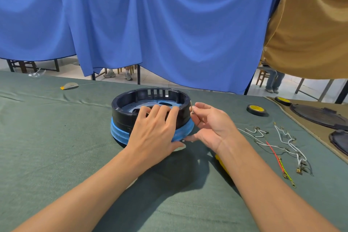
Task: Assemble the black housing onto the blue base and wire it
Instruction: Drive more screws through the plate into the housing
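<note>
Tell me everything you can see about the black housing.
The black housing is a round, open-topped ring, seemingly plastic, with vertical slots in its far wall. It sits upright on the blue base. The left hand rests its fingers over the near rim; the right hand pinches a small screw beside the right rim.

The housing (120, 111) sits on the base (118, 133), mid-table (56, 137). A screw (191, 106) is just right of its rim, tape (257, 109) farther right, wires (272, 149) nearer.

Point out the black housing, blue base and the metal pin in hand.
black housing (120, 114): head view, left outer wall.
blue base (118, 133): head view, left side of ribbed rim.
metal pin (191, 105): head view, exposed upper shaft.
</note>
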A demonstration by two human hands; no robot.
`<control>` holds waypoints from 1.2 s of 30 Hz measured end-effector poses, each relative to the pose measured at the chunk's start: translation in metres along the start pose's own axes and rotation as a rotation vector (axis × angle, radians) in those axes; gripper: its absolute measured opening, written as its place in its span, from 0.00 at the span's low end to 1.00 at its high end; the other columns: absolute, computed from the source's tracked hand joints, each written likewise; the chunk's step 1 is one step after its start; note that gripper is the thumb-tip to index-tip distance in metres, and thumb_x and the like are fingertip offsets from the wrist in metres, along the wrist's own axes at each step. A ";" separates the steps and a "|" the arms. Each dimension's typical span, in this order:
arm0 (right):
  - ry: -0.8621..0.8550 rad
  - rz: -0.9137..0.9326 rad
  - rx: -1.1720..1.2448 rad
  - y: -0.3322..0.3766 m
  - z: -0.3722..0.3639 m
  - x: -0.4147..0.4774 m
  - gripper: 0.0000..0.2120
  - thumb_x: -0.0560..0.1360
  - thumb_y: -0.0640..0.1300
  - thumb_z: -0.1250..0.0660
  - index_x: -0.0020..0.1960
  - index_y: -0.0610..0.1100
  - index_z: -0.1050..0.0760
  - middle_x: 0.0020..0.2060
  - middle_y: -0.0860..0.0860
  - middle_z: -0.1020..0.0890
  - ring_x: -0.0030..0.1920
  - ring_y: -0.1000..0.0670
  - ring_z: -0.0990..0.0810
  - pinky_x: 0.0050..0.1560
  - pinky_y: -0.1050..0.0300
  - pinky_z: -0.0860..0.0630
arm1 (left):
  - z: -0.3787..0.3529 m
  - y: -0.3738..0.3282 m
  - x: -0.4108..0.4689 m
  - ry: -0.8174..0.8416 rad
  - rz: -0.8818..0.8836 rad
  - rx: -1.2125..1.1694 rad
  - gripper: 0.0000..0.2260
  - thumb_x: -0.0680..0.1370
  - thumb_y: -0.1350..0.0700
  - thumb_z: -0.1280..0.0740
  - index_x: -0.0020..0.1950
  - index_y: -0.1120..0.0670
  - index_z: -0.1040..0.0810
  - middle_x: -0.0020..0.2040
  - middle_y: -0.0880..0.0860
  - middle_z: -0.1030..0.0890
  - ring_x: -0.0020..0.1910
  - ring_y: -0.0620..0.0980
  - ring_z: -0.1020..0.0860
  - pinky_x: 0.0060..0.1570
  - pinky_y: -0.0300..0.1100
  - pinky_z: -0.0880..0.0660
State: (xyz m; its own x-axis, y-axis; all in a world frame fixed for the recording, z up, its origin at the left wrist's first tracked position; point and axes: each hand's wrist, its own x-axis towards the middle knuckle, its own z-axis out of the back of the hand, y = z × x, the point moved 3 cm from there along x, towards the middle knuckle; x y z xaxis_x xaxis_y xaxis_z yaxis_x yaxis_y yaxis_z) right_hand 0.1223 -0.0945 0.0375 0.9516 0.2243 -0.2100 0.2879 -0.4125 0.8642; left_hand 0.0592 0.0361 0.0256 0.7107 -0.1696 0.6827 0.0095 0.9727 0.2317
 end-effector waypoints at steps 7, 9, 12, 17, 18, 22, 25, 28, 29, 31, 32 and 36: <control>0.016 -0.013 0.052 0.005 0.001 -0.002 0.09 0.76 0.30 0.35 0.49 0.43 0.23 0.39 0.47 0.18 0.41 0.51 0.20 0.50 0.27 0.26 | 0.004 0.004 0.004 -0.001 -0.008 0.028 0.35 0.61 0.40 0.22 0.60 0.60 0.22 0.49 0.55 0.19 0.46 0.57 0.20 0.45 0.50 0.26; 0.016 -0.030 0.059 0.006 0.001 -0.004 0.08 0.76 0.31 0.35 0.48 0.43 0.23 0.39 0.47 0.18 0.41 0.51 0.20 0.53 0.28 0.26 | 0.006 0.004 0.005 -0.035 -0.008 0.027 0.34 0.61 0.41 0.22 0.59 0.61 0.21 0.48 0.55 0.18 0.45 0.56 0.20 0.44 0.50 0.26; -0.012 0.011 0.020 0.014 0.003 -0.006 0.08 0.76 0.31 0.35 0.47 0.43 0.23 0.34 0.50 0.17 0.41 0.51 0.21 0.59 0.32 0.28 | 0.011 0.007 0.010 -0.101 0.028 -0.001 0.31 0.62 0.42 0.22 0.57 0.60 0.20 0.47 0.55 0.18 0.43 0.56 0.21 0.42 0.49 0.27; 0.035 0.158 0.022 0.035 0.006 -0.019 0.07 0.76 0.30 0.36 0.48 0.40 0.24 0.37 0.46 0.19 0.40 0.50 0.23 0.55 0.44 0.23 | 0.029 0.015 0.021 -0.187 0.165 -0.097 0.33 0.59 0.43 0.21 0.56 0.62 0.20 0.44 0.55 0.18 0.40 0.58 0.21 0.40 0.49 0.26; 0.048 0.186 0.010 0.039 0.006 -0.023 0.07 0.76 0.29 0.36 0.48 0.40 0.24 0.38 0.46 0.20 0.40 0.49 0.23 0.54 0.45 0.22 | 0.034 0.017 0.024 -0.191 0.193 -0.122 0.34 0.59 0.43 0.21 0.57 0.62 0.20 0.44 0.55 0.18 0.41 0.58 0.21 0.41 0.50 0.25; 0.116 0.285 -0.008 0.055 0.000 -0.040 0.07 0.77 0.28 0.37 0.49 0.38 0.26 0.39 0.44 0.23 0.39 0.46 0.20 0.47 0.47 0.18 | 0.060 0.026 0.038 -0.193 0.319 -0.246 0.36 0.60 0.43 0.21 0.62 0.61 0.22 0.48 0.55 0.17 0.47 0.58 0.20 0.46 0.50 0.27; 0.131 0.360 -0.043 0.065 -0.003 -0.054 0.06 0.77 0.29 0.37 0.49 0.38 0.25 0.39 0.44 0.22 0.34 0.49 0.18 0.39 0.52 0.17 | 0.084 0.039 0.047 -0.173 0.464 -0.398 0.36 0.63 0.37 0.25 0.65 0.53 0.26 0.52 0.50 0.19 0.52 0.55 0.22 0.51 0.48 0.30; 0.114 0.454 -0.171 0.075 -0.011 -0.067 0.05 0.76 0.30 0.35 0.49 0.38 0.24 0.40 0.45 0.22 0.33 0.52 0.19 0.38 0.57 0.19 | 0.105 0.054 0.052 -0.172 0.598 -0.597 0.29 0.61 0.35 0.26 0.57 0.46 0.24 0.43 0.40 0.22 0.44 0.47 0.23 0.41 0.41 0.31; 0.110 0.484 -0.200 0.079 -0.015 -0.071 0.05 0.76 0.30 0.35 0.48 0.38 0.24 0.40 0.45 0.21 0.33 0.52 0.19 0.38 0.57 0.19 | 0.111 0.059 0.052 -0.165 0.635 -0.671 0.27 0.60 0.34 0.26 0.53 0.46 0.24 0.40 0.39 0.22 0.42 0.45 0.23 0.39 0.41 0.30; 0.096 0.545 -0.253 0.087 -0.022 -0.080 0.06 0.76 0.29 0.34 0.46 0.39 0.24 0.38 0.46 0.20 0.32 0.52 0.20 0.39 0.58 0.19 | 0.120 0.069 0.052 -0.134 0.701 -0.808 0.27 0.57 0.33 0.27 0.49 0.49 0.21 0.38 0.42 0.20 0.42 0.47 0.21 0.42 0.45 0.25; 0.093 0.574 -0.275 0.092 -0.025 -0.084 0.07 0.76 0.29 0.34 0.45 0.39 0.24 0.36 0.46 0.20 0.32 0.52 0.20 0.39 0.58 0.20 | 0.123 0.074 0.052 -0.122 0.726 -0.868 0.29 0.56 0.34 0.27 0.48 0.53 0.19 0.37 0.46 0.19 0.40 0.49 0.20 0.43 0.47 0.23; 0.100 0.655 -0.358 0.103 -0.036 -0.099 0.06 0.74 0.30 0.32 0.44 0.40 0.23 0.36 0.45 0.18 0.34 0.49 0.19 0.40 0.57 0.21 | 0.141 0.086 0.045 -0.047 0.800 -1.202 0.23 0.60 0.40 0.22 0.40 0.58 0.17 0.38 0.58 0.16 0.32 0.50 0.22 0.36 0.44 0.24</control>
State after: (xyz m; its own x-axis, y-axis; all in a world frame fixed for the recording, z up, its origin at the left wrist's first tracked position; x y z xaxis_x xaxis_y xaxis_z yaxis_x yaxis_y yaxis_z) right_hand 0.0540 -0.1271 0.1636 0.8972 0.1178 0.4256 -0.4020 -0.1808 0.8976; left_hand -0.0077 0.0895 0.1738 0.7857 0.4920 0.3751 0.2192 0.3455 -0.9124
